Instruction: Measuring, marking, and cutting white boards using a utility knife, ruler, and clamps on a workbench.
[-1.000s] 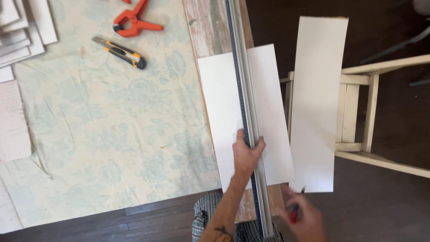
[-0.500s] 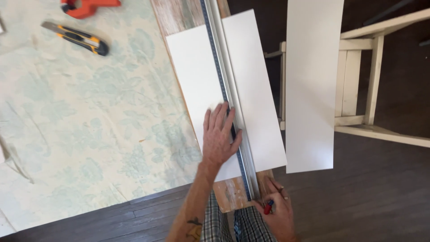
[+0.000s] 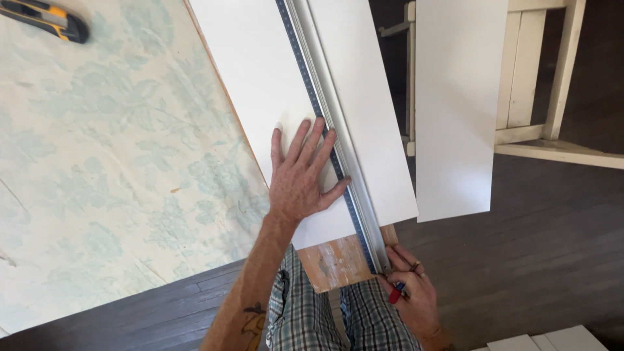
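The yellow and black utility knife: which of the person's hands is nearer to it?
Left. The left hand lies flat on the white board, below-right of the utility knife; the right hand is farther, at the ruler's near end.

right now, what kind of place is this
Probably a home workshop or craft space. The left hand pins a metal ruler over a white board on a floral-covered worktable, a utility knife lies nearby, and the floor is dark wood.
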